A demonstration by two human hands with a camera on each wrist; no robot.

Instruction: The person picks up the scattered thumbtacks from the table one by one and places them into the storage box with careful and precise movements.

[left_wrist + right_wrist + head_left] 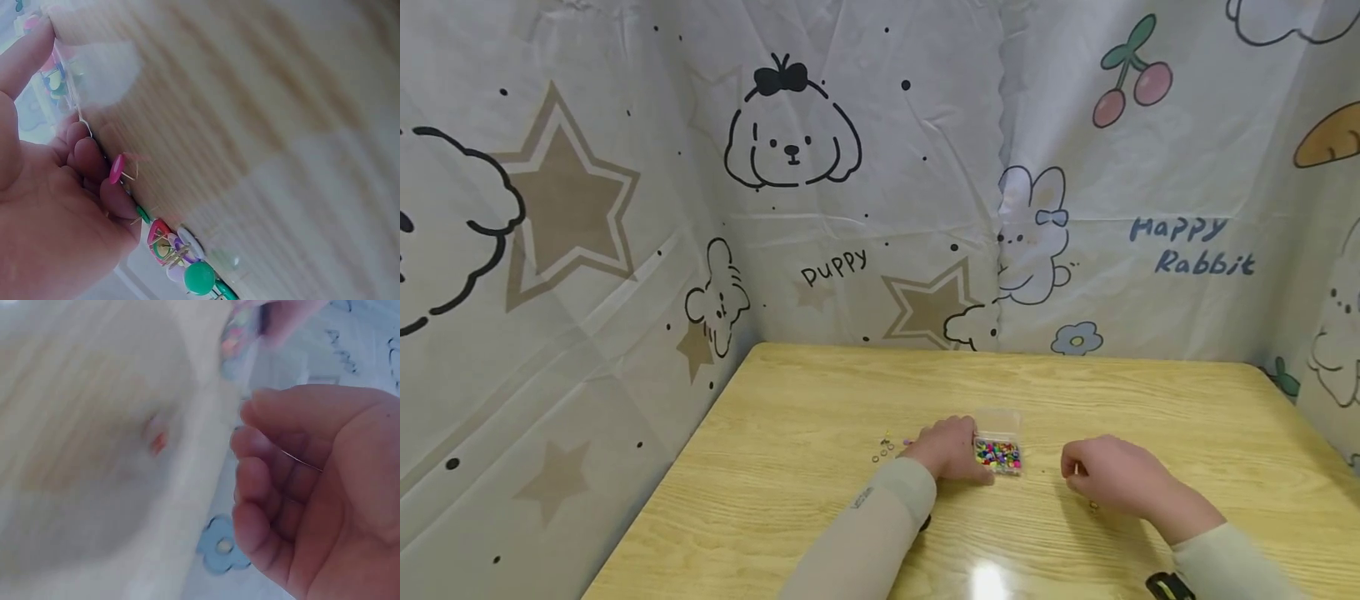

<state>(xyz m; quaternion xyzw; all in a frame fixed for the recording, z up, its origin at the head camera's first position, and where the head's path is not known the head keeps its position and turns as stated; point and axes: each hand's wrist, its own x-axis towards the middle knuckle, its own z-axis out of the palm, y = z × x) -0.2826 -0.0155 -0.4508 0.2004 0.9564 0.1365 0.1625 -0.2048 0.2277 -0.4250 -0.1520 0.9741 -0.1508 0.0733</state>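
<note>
the left hand (951, 450) grips the clear box (997, 437) of coloured pins (998, 457) on the table (1150, 400), probably to keep it from sliding, while the right hand (1116, 475), curled and apart from it, hides whether it pinches anything.

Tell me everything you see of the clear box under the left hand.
The box looks like thin, clear plastic, small and rectangular. Its clear lid is open on the far side. Small pieces in many bright colours crowd the base. It sits upright on the table; the left hand holds it at its left side, thumb by the near edge.
</note>
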